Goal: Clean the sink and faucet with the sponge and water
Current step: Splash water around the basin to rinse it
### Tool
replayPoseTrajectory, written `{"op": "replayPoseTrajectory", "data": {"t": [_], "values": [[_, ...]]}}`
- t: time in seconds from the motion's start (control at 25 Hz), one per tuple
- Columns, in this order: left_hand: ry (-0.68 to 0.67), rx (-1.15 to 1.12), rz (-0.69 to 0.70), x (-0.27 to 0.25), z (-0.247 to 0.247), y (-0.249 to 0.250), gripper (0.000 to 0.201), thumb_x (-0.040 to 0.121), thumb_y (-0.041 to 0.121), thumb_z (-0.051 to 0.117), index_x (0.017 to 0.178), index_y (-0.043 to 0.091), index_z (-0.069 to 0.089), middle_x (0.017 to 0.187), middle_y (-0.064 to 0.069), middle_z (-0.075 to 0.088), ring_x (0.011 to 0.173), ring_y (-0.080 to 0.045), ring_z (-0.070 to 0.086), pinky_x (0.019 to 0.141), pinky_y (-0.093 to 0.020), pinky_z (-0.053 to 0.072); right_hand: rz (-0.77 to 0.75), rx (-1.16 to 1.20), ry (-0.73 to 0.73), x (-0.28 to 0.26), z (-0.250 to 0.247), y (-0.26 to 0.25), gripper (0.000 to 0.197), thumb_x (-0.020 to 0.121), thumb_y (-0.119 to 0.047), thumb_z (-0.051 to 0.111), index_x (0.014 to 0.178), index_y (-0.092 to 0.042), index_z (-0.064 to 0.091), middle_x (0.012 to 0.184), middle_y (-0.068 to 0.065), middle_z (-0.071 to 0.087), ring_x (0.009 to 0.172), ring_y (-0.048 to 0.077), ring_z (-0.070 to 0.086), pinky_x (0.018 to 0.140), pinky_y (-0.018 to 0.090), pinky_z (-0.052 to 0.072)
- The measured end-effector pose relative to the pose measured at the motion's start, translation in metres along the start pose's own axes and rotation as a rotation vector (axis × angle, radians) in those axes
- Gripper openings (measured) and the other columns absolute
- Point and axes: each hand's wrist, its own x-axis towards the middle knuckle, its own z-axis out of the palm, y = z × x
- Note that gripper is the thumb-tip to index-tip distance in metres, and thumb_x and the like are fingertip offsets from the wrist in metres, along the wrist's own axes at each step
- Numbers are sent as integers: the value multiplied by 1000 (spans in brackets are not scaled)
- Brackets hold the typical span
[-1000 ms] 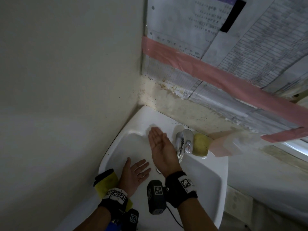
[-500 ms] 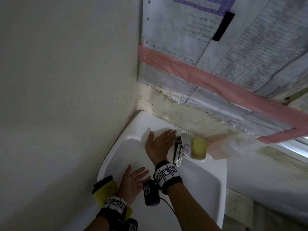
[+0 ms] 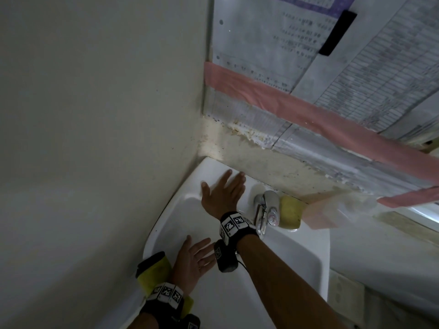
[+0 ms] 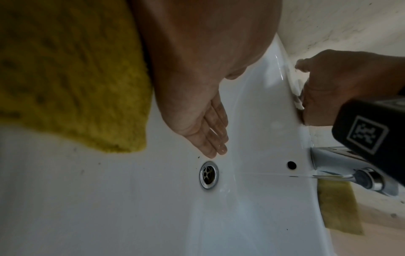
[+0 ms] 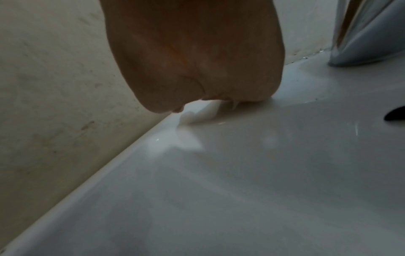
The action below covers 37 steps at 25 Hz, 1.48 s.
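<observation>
Pressing flat right hand point(image 3: 223, 193) on sink point(image 3: 297, 252) rim; left hand point(image 3: 192, 260) splayed, empty; no legible txt.

White sink point(image 3: 297, 255), chrome faucet point(image 3: 266, 210) and two yellow sponges.

The sink sits in a wall corner; its basin is glossy, with a round metal drain point(image 4: 208, 175) at the bottom and a small overflow hole point(image 4: 291, 165) under the faucet. The faucet stands at the back rim. One sponge point(image 3: 290, 214) lies on the rim just beside the faucet, against the wall. The other sponge point(image 3: 154, 274) rests on the front left rim.
</observation>
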Motion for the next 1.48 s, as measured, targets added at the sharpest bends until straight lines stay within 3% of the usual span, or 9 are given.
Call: {"op": "replayPoseTrajectory", "data": {"t": [0.2, 0.6, 0.8, 0.88, 1.0, 1.08, 1.16, 1.32, 1.48], "values": [[6, -24, -12, -1, 3, 1, 65, 101, 60, 41, 127, 5, 66, 117, -16, 74, 118, -38, 64, 111, -52, 44, -389, -237, -40, -3, 13, 11, 84, 103, -59, 18, 159, -6, -15, 165, 11, -29, 152, 25, -29, 125, 48, -12], [29, -40, 5, -2, 4, -1, 63, 102, 58, 42, 122, 4, 66, 107, -15, 77, 113, -36, 65, 107, -50, 46, -776, -538, -91, -20, 14, 22, 77, 105, -57, 21, 161, -16, -12, 167, 1, -26, 154, 25, -24, 126, 52, 1], [34, -29, 28, 1, 3, -1, 63, 101, 59, 44, 126, 6, 65, 117, -17, 74, 119, -37, 64, 109, -52, 45, -903, -546, -23, -54, 26, 56, 71, 108, -52, 26, 163, -14, 4, 171, 2, -8, 157, 23, -8, 128, 47, 1], [33, -20, 36, 1, 3, -1, 63, 101, 59, 44, 128, 6, 64, 119, -18, 73, 119, -36, 64, 105, -49, 48, -771, -336, -72, -67, 29, 73, 64, 109, -49, 27, 163, -21, 10, 171, -3, 2, 157, 12, -5, 128, 35, 1], [17, -28, 23, 1, 2, -1, 68, 101, 61, 42, 131, 5, 63, 123, -18, 71, 120, -37, 63, 108, -49, 46, -195, 376, -251, -88, 34, 100, 51, 103, -57, 41, 146, -31, 52, 155, -10, 45, 145, -1, 33, 123, 27, 27], [11, -22, 22, 1, 1, -1, 70, 100, 63, 41, 131, 4, 63, 124, -18, 71, 120, -37, 64, 109, -50, 45, 290, 974, -266, -91, 30, 120, 50, 103, -51, 46, 125, -13, 70, 129, 1, 70, 127, 19, 61, 110, 36, 47], [13, -10, 20, 1, 1, -1, 70, 100, 63, 41, 132, 4, 63, 125, -17, 71, 121, -37, 64, 109, -49, 46, 598, 1411, -255, -90, 21, 140, 44, 107, -32, 45, 129, 2, 62, 118, 16, 73, 113, 33, 68, 97, 44, 55], [14, 7, 20, 0, 0, -1, 71, 101, 63, 41, 133, 4, 62, 125, -17, 70, 121, -37, 63, 108, -48, 47, 732, 1840, -250, -79, -7, 143, 38, 102, -18, 48, 132, 4, 57, 120, 21, 71, 101, 34, 74, 79, 43, 64], [12, 32, 25, 0, -1, -2, 70, 101, 62, 40, 134, 4, 62, 126, -16, 70, 121, -37, 64, 110, -49, 45, 650, 1983, -446, -72, -33, 127, 34, 90, -8, 66, 120, 7, 69, 130, 24, 66, 110, 37, 70, 83, 46, 62]]}}
